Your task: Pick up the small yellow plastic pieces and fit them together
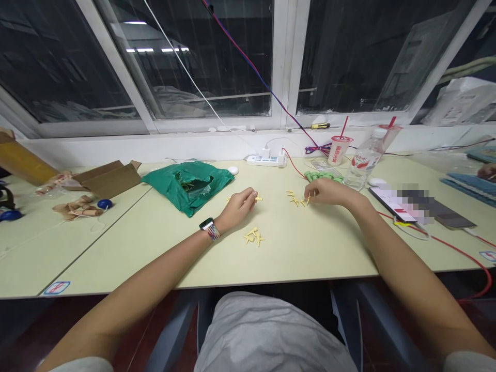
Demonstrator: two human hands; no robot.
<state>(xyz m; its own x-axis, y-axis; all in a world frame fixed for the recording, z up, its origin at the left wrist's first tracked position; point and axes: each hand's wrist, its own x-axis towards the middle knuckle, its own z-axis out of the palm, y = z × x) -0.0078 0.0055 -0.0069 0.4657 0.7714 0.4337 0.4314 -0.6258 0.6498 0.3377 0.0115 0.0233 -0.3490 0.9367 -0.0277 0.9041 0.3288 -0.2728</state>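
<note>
My left hand (237,209), with a watch on its wrist, is closed around a small pale-yellow plastic peg (259,198) whose end sticks out past the fingertips. Just below it lies a loose pile of similar yellow pegs (253,236) on the table. Over to the right, my right hand (327,191) reaches down with its fingertips pinched at a yellow peg (308,200). Several more yellow pegs (295,199) lie scattered just left of those fingers. Behind the right hand are green plastic pieces (315,176), partly covered by it.
A torn green plastic bag (189,183) lies behind my left hand. A water bottle (362,163) and a drink cup (340,150) stand beyond my right hand. Phones (397,204) and a red cable (449,243) lie right. A power strip (266,160) sits by the wall.
</note>
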